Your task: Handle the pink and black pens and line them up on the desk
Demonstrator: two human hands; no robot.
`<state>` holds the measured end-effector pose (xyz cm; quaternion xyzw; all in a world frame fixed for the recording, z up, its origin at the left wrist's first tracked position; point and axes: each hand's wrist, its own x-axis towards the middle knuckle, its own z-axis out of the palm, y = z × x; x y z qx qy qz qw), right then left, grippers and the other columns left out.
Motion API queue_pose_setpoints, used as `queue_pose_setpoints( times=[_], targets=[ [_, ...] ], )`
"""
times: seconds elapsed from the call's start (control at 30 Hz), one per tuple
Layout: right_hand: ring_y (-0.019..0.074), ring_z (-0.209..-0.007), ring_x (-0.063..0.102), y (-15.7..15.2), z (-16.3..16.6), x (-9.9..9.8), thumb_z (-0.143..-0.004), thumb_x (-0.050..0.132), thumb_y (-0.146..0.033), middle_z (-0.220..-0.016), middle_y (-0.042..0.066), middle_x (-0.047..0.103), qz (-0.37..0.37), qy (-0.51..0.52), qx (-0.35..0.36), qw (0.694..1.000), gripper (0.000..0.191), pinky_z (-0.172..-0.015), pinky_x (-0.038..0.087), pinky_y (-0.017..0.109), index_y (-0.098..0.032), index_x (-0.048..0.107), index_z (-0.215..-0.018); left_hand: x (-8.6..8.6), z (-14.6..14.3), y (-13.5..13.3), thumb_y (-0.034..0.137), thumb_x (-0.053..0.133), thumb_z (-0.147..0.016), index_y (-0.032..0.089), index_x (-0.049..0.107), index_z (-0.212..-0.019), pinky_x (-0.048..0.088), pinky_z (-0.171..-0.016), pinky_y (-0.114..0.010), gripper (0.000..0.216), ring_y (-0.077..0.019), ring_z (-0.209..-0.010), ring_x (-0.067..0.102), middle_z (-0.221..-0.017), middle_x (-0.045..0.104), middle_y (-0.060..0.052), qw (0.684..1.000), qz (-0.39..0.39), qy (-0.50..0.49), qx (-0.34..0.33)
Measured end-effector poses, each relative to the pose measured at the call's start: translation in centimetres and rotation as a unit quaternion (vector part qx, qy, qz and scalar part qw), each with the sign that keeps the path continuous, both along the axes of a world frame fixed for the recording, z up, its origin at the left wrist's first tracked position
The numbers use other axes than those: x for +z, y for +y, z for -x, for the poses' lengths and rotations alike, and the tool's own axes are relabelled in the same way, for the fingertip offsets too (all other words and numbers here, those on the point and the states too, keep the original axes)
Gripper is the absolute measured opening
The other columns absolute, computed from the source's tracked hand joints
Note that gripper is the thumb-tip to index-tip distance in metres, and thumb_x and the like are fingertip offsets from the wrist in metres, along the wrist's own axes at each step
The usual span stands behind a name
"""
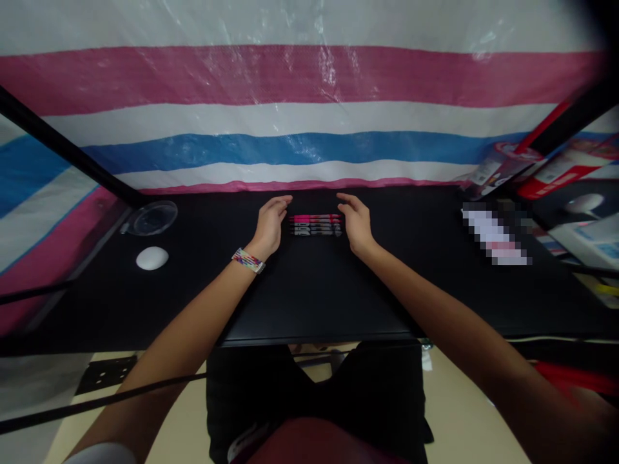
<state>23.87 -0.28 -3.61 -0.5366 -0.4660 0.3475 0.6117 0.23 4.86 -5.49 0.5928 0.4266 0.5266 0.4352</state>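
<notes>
Several pens or markers (315, 225) lie side by side in a neat row on a black table (309, 290), some pink, some dark. My left hand (269, 222) sits at the row's left end, fingers loosely curved and apart, holding nothing. My right hand (356, 221) is at the right end of the row, fingers likewise loosely open, close to or just touching the pens' tips. A beaded bracelet (248, 260) is on my left wrist.
A clear round dish (153, 218) and a white oval object (152, 258) sit at the left of the table. Red and white boxes (556, 171) and papers crowd the right end. A striped pink, white and blue sheet (290, 116) hangs behind.
</notes>
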Motion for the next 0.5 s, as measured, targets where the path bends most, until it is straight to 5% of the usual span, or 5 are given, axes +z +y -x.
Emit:
queue_pose_setpoints(
  times=[0.13, 0.27, 0.4, 0.5],
  targets=[
    [0.0299, -0.119, 0.067, 0.3, -0.5, 0.5, -0.077, 0.064, -0.032, -0.12, 0.008, 0.078, 0.017, 0.054, -0.026, 0.998, 0.03, -0.12, 0.046, 0.051, -0.027, 0.076, -0.104, 1.4, 2.7, 1.6, 0.042, 0.063, -0.095, 0.025, 0.074, -0.101, 0.061, -0.107, -0.056, 0.021, -0.0317, -0.117, 0.077, -0.119, 0.082, -0.012, 1.0, 0.025, 0.002, 0.011],
    [0.0279, -0.117, 0.066, -0.2, -0.5, 2.0, -0.074, 0.065, -0.028, -0.116, 0.007, 0.077, 0.059, 0.103, -0.019, 0.993, 0.03, -0.12, 0.043, 0.05, -0.026, 0.076, -0.101, 7.0, 4.7, -0.1, 0.036, 0.068, -0.09, 0.021, 0.072, -0.092, 0.058, -0.109, -0.048, 0.015, -0.0282, -0.109, 0.078, -0.108, 0.083, -0.011, 0.991, 0.117, -0.057, -0.003],
    [0.0252, -0.116, 0.067, -3.9, -0.7, 5.4, -0.078, 0.071, -0.027, -0.122, 0.008, 0.075, 0.094, 0.17, 0.036, 0.98, 0.032, -0.118, 0.043, 0.047, -0.02, 0.079, -0.108, 13.9, 7.7, -6.6, 0.029, 0.078, -0.088, 0.015, 0.074, -0.107, 0.054, -0.111, -0.041, 0.024, -0.0227, -0.105, 0.075, -0.101, 0.08, -0.004, 0.99, 0.129, 0.005, -0.059],
    [0.0242, -0.107, 0.075, -10.2, -1.6, 8.2, -0.088, 0.076, -0.03, -0.12, 0.012, 0.078, 0.119, 0.269, 0.204, 0.934, 0.028, -0.101, 0.055, 0.04, -0.016, 0.079, -0.112, 16.5, 11.7, -13.9, 0.043, 0.073, -0.097, 0.02, 0.075, -0.101, 0.052, -0.103, -0.032, 0.023, -0.02, -0.101, 0.072, -0.1, 0.078, 0.001, 0.971, 0.145, 0.178, -0.07]
  ],
)
